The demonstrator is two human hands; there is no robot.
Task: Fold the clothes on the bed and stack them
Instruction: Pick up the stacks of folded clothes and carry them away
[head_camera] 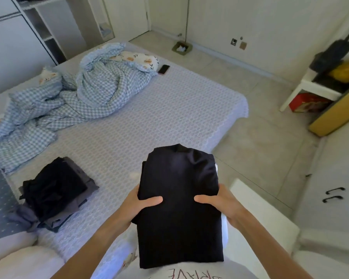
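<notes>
A folded black garment [179, 208] hangs in the air in front of me, over the near corner of the bed [149, 121]. My left hand [137, 206] grips its left edge with the thumb on top. My right hand [220, 204] grips the right edge the same way. A white layer [224, 224] shows under the garment's right side. To the left on the bed lies a stack of folded dark clothes [54, 190], black on top of grey.
A crumpled blue checked duvet [69, 97] covers the far left of the bed, with a phone [164, 69] beside it. A white stool [270, 218] stands at my right. Cabinets [330, 188] and a small white table [314, 85] line the right wall.
</notes>
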